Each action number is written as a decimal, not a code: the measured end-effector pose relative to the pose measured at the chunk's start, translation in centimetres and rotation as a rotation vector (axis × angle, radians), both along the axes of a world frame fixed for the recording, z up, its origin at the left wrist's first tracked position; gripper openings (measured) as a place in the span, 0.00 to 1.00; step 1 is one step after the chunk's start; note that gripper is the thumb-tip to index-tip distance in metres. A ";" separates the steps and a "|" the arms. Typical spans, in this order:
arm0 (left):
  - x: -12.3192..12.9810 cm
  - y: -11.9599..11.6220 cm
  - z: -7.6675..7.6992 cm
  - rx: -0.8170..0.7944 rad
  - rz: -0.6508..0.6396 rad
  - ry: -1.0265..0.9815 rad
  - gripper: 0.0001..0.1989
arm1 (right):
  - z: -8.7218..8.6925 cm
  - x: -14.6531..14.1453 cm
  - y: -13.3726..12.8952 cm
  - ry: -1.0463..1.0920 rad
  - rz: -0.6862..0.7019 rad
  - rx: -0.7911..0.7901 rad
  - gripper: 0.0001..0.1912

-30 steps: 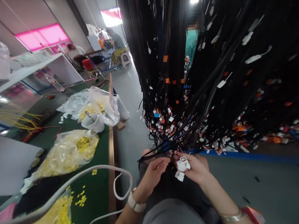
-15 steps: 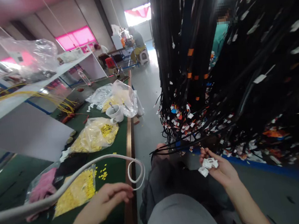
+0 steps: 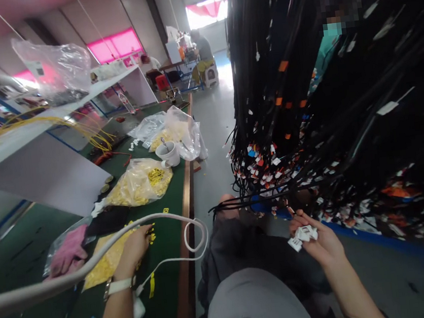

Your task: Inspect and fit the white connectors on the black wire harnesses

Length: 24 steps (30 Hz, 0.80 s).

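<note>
My right hand [image 3: 323,241] is closed around several small white plastic pieces [image 3: 304,235], held over the lap. A thin reddish end [image 3: 290,210] shows at its fingertips, too small to make out. On the left, my left hand [image 3: 139,244] is over the green table, palm down, its fingers curled among small loose yellow pieces [image 3: 152,234]. What those fingers hold, if anything, is hidden. Under and beside that hand lies a clear bag of yellow pieces [image 3: 103,263]. A white cable [image 3: 128,230] arches above the hand and ends in a loop.
Black cables [image 3: 263,71] with white and orange tags hang at the right. On the table [image 3: 166,297] are another bag of yellow pieces [image 3: 138,182], a white mug [image 3: 169,155] and a pink glove [image 3: 68,252]. Several people work farther back.
My left hand has moved forward from near the cable loop to the small yellow pieces, its fingers now bent down. My right hand still holds the white pieces. The view has shifted slightly.
</note>
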<state>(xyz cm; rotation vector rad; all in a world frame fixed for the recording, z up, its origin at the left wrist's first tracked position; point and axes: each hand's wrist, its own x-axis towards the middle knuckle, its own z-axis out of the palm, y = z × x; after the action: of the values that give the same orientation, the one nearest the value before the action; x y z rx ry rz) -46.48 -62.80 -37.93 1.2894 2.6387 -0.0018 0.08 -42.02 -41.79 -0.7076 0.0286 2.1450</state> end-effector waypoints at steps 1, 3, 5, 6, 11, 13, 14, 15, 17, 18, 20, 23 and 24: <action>-0.1 0.4 -0.2 -0.012 -0.004 0.002 0.22 | -0.1 0.1 -0.1 0.004 -0.003 0.001 0.12; -0.4 0.8 -0.3 -0.036 -0.008 0.007 0.20 | -0.3 0.4 -0.2 0.012 -0.017 0.002 0.12; -0.5 0.8 -0.4 -0.055 -0.012 0.016 0.19 | -0.5 0.6 -0.4 0.013 -0.042 0.004 0.12; -0.5 0.7 -0.4 -0.063 -0.015 0.021 0.19 | -0.5 0.6 -0.4 0.010 -0.054 0.004 0.12; -0.4 0.2 -0.7 -0.080 -0.027 0.049 0.21 | -0.5 0.5 -0.6 -0.032 -0.086 0.023 0.13; -0.4 0.1 -0.8 -0.085 -0.031 0.030 0.21 | -0.4 0.3 -0.6 -0.053 -0.079 0.043 0.14; -0.4 0.0 -0.9 -0.086 -0.026 0.014 0.21 | -0.4 0.3 -0.5 -0.060 -0.071 0.053 0.14; -0.5 0.0 -0.9 -0.082 -0.014 -0.003 0.21 | -0.4 0.2 -0.5 -0.064 -0.063 0.060 0.14; -0.7 0.0 -1.0 -0.070 0.025 -0.029 0.19 | -0.5 0.1 -0.4 -0.061 -0.049 0.076 0.14; -0.8 0.0 -1.0 -0.069 0.047 -0.035 0.18 | -0.6 0.1 -0.3 -0.057 -0.044 0.083 0.14; -0.9 0.3 -0.9 -0.078 0.085 -0.037 0.17 | -0.9 0.1 -0.1 -0.058 -0.030 0.090 0.13; -0.7 1.1 -0.9 -0.112 0.119 -0.055 0.15 | -1.4 0.1 0.4 -0.067 -0.012 0.078 0.13; -0.5 1.3 -0.9 -0.116 0.128 -0.067 0.15 | -1.5 0.1 0.6 -0.068 -0.011 0.076 0.13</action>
<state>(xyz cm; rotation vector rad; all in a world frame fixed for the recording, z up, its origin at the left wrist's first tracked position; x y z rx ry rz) -47.02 -61.49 -38.79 1.0646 2.6170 -0.0895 0.20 -41.45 -43.32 -0.7335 -0.0838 2.0985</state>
